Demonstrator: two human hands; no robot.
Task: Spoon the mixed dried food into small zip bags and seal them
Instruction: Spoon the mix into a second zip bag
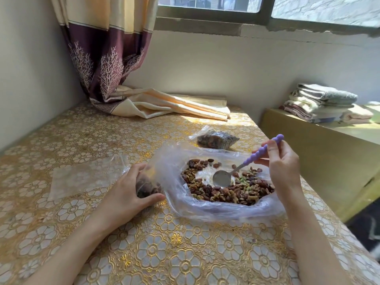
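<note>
Two hands (pixel 131 188), one spoon (pixel 224 177), two filled small zip bags (pixel 218 139), one large open bag (pixel 185 206).

Single view, head-worn, wide-angle. Looks forward and down from above the near edge of a table (pixel 61 233) with a gold floral cover, facing the far wall and window (pixel 216 5). Close range: both forearms enter from the bottom edge, left hand (pixel 131 192) and right hand (pixel 281 161) lie around mid-frame, over an open plastic bag (pixel 205 210) right of centre. Upper frame takes in a curtain (pixel 102 64) at the left corner and folded towels (pixel 322 103) at far right. Straight lines bow toward the borders. No second view to overlap.
</note>
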